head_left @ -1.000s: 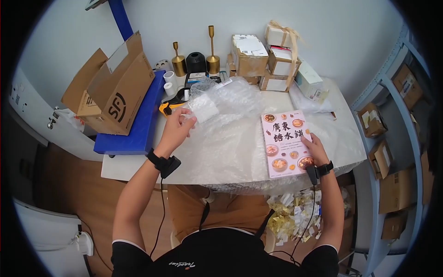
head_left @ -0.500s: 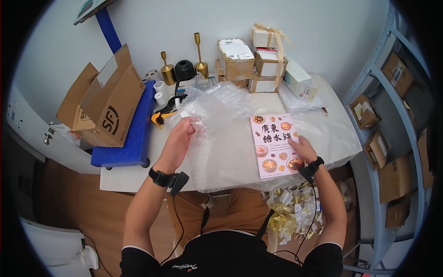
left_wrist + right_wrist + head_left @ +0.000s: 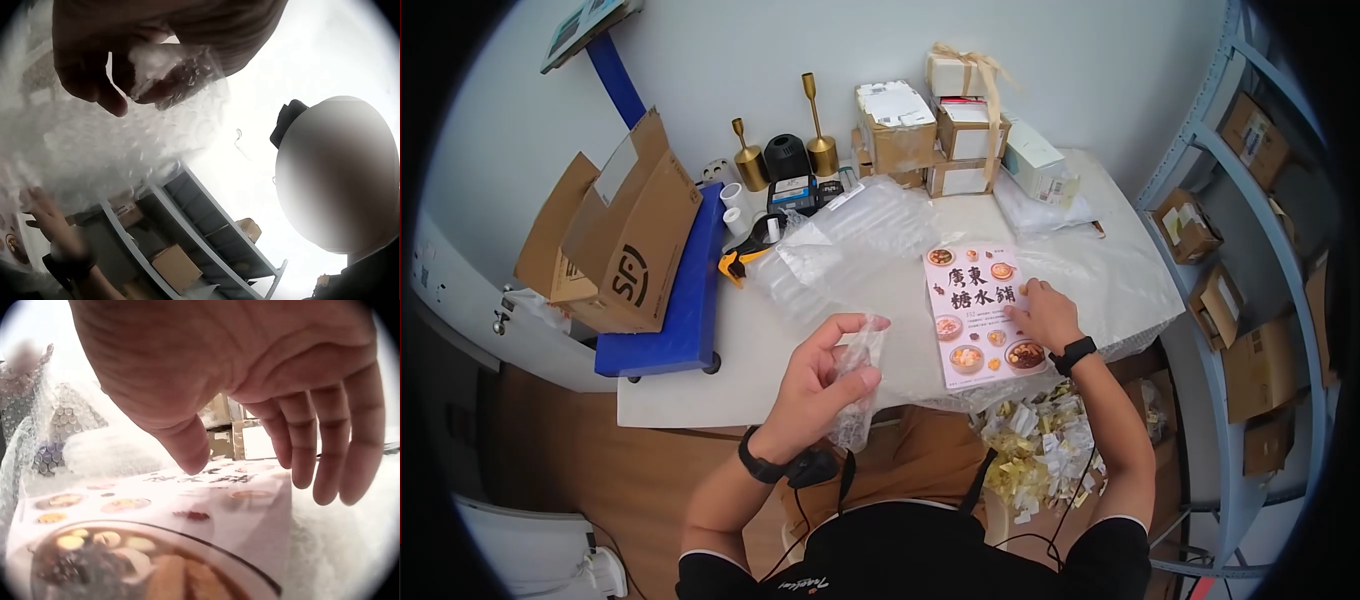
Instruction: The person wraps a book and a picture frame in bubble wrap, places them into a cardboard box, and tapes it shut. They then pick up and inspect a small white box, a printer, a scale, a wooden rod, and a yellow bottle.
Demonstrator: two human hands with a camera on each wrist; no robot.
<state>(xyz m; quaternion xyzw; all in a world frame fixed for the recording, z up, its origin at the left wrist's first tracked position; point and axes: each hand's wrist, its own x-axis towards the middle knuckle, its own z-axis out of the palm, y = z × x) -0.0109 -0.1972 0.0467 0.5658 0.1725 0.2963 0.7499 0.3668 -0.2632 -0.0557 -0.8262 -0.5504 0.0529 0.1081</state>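
Your left hand point(image 3: 825, 385) sits low in the centre of the head view, lifted off the table edge, with thumb and fingers curled round a bunched corner of the bubble wrap point(image 3: 855, 385). The left wrist view shows the same grip from below: the fingers point(image 3: 94, 87) pinch the crumpled film, and the rest of the sheet hangs down across the left half of that frame. In the head view the wrap runs from your grip up and back over the white table point(image 3: 700, 360), where a wider stretch of it lies rumpled in the middle of the frame.

Your right hand point(image 3: 1040, 312) lies just right of centre, palm down on the cookbook point(image 3: 980, 310), a pink-covered book with Chinese title characters and pictures of bowls of dessert. The fingers are straight and slightly spread, pressing on the cover and gripping nothing. From the right wrist camera the fingers point(image 3: 312, 444) hang relaxed just above the printed cover, with bubble wrap at the left edge of that frame. The book lies flat on wrap spread over the right part of the table.

At the upper left of the head view an open cardboard box point(image 3: 615, 240) stands on a blue platform point(image 3: 685, 310). Two brass candlesticks point(image 3: 815, 120) and a stack of small parcels point(image 3: 945, 125) line the wall at the top centre.
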